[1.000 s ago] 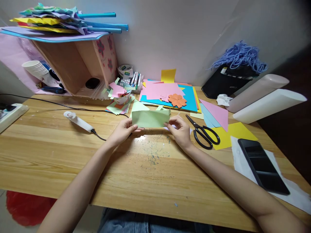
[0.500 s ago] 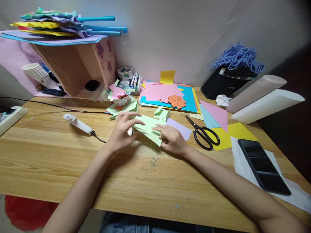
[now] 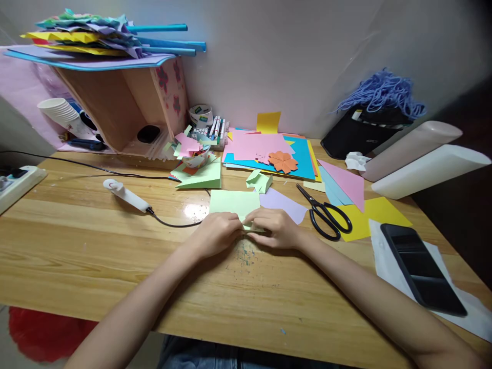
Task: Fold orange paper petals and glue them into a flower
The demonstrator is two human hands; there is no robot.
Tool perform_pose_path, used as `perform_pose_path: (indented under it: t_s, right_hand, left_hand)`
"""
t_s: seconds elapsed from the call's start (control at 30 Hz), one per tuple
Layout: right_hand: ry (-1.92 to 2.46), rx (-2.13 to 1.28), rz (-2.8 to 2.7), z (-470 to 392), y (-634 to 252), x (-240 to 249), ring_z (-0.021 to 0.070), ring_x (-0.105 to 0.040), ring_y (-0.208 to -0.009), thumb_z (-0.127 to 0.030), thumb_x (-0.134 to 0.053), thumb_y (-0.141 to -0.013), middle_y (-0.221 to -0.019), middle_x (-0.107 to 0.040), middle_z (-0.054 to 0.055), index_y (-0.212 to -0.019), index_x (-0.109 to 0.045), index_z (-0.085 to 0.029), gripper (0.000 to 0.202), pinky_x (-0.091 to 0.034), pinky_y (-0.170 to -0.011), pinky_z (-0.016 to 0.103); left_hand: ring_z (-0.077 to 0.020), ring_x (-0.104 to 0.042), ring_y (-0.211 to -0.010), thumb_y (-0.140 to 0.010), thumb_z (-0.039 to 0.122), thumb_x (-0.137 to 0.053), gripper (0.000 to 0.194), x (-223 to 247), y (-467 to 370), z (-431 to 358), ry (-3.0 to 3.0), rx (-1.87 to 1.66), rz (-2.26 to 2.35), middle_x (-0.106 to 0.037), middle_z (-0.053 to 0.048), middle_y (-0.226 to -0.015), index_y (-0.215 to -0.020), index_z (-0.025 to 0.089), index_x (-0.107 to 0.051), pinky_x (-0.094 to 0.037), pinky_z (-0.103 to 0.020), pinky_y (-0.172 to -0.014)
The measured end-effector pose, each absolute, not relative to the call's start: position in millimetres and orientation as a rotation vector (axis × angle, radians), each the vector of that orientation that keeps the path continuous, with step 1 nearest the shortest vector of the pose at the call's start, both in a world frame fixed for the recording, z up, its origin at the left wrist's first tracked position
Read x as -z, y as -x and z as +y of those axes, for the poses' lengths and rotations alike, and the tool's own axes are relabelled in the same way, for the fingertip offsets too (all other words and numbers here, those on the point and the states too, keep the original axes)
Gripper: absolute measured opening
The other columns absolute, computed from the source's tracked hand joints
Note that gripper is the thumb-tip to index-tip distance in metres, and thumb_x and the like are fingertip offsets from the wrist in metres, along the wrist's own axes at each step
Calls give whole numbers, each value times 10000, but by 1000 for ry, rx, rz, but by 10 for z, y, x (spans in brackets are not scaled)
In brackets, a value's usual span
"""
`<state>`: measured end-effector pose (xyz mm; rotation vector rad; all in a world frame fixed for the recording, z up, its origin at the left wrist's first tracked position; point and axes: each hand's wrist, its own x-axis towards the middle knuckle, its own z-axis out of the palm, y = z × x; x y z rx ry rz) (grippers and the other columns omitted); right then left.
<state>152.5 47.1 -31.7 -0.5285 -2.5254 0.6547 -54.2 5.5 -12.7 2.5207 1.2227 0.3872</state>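
Note:
A light green sheet of paper [image 3: 233,201] lies on the wooden table in front of me, its near edge bent up under my fingers. My left hand [image 3: 222,231] is closed on that edge, its fingertips partly hidden. Beside it my right hand [image 3: 274,228] pinches the same edge, thumb below and fingers above. The hands almost meet near the middle of the edge. Just beyond the sheet sit a folded light green paper piece [image 3: 259,181] and a lilac paper sheet [image 3: 282,204]. Black-handled scissors [image 3: 324,212] rest to the right of my right hand.
A white glue gun [image 3: 128,197] with a black cord lies at left. A paper stack [image 3: 307,159] with an orange paper flower [image 3: 283,161] is at the back. At right are yellow paper [image 3: 378,218] and a phone [image 3: 423,269]. A cardboard box [image 3: 126,102] stands back left.
The green sheet has turned square to me and come down flat. My left hand has moved right and closed on its near edge, close to my right hand. The view has shifted slightly.

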Motion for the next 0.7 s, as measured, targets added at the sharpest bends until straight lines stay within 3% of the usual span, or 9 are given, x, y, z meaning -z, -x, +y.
perform_pose_path:
  t_s: [0.13, 0.3, 0.5, 0.6, 0.7]
  right_hand:
    - [575, -834, -2489, 565, -1589, 264, 156, -589, -756, -240, -508, -814, -830, -668, 55, -646, -570, -193, 186, -444, -708, 309]
    - [677, -960, -2401, 626, -1607, 242, 143, -537, -674, -277, -520, -822, -734, -637, 47, -565, -481, -177, 278, -419, -667, 301]
    - [795, -927, -2387, 611, -1591, 285, 159, -512, -736, -277, -514, -831, -744, -604, 40, -730, -561, -176, 151, -412, -687, 302]
    - [789, -834, -2400, 608, -1590, 321, 169, -496, -784, -288, -545, -808, -786, -581, 46, -695, -546, -178, 157, -414, -719, 318]
    - [800, -699, -2421, 610, -1584, 353, 193, -470, -837, -310, -592, -768, -806, -546, 55, -642, -510, -180, 200, -410, -743, 346]
  left_hand:
    - [-141, -527, -647, -800, 321, -503, 204, 55, 637, 84, -2272, -409, 1278, -626, -46, -750, -808, 165, -635, -335, -229, -558]
    - [-101, -377, -501, -764, 419, -497, 363, -30, 844, 192, -2021, -322, 1470, -462, 15, -499, -535, 141, -542, -230, -224, -479]
    - [-88, -326, -457, -741, 537, -456, 461, -51, 918, 206, -1770, -195, 1419, -409, 26, -461, -505, 142, -494, -211, -224, -456]
    - [-81, -302, -447, -682, 527, -536, 430, -21, 898, 205, -1777, -149, 1459, -362, 39, -448, -491, 143, -515, -190, -229, -446]
    - [-88, -346, -462, -644, 505, -584, 382, 13, 870, 210, -1810, -139, 1520, -403, 36, -458, -514, 146, -568, -213, -226, -449]
